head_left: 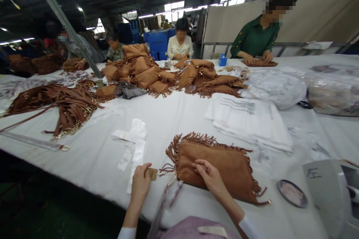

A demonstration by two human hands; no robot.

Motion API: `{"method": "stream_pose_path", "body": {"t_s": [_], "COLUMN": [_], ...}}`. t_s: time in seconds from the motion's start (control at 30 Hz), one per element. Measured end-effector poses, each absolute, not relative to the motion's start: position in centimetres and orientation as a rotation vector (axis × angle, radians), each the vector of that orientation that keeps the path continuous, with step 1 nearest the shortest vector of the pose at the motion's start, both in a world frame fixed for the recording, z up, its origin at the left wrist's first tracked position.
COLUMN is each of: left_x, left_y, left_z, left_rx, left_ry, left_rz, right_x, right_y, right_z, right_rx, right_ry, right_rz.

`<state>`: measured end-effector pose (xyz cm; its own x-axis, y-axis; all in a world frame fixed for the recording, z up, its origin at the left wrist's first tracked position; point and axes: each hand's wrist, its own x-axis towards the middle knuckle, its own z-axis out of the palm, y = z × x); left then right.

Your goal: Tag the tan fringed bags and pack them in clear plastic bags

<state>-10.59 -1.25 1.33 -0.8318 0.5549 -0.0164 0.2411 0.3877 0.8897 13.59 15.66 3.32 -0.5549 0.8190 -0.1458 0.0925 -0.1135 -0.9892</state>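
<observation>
A brown fringed bag (215,164) lies flat on the white-covered table in front of me, its fringe spread along the far and right edges. My left hand (141,179) is closed on a small tan tag (152,173) just left of the bag. Between the tag and the bag's near left corner are thin tassel strands (167,168) and a metal clasp. A strap in clear plastic (165,198) runs from that corner toward me. Over the bag's middle, my right hand (206,171) has its fingers loosely bent and apart, holding nothing.
White paper strips (138,138) lie beyond my left hand. Brown straps (66,108) are heaped at left, more fringed bags (143,69) at the back. White plastic bags (252,121) lie right of centre; a round dish (292,193) and grey machine (328,194) stand nearer. People work across the table.
</observation>
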Motion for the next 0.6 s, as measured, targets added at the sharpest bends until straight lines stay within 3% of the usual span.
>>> {"method": "stream_pose_path", "body": {"t_s": [0.1,0.23,0.43,0.6], "left_x": [-9.7,-8.0,-8.1,-8.9], "left_y": [-1.2,-0.6,-0.7,-0.2], "left_z": [1.9,1.9,-1.8,-3.1], "left_rx": [1.186,1.726,1.716,1.723], "left_ry": [2.478,2.284,2.394,2.452], "left_rz": [1.172,0.816,0.33,0.231], "right_x": [18.6,26.8,35.0,34.8], "right_y": [16.2,17.4,16.1,14.4], "right_z": [3.8,3.4,2.7,2.5], "right_rx": [-1.162,-1.438,-1.628,-1.734], "right_ry": [-1.469,-1.298,-1.355,-1.634], "right_rz": [1.641,1.296,0.878,0.704]}}
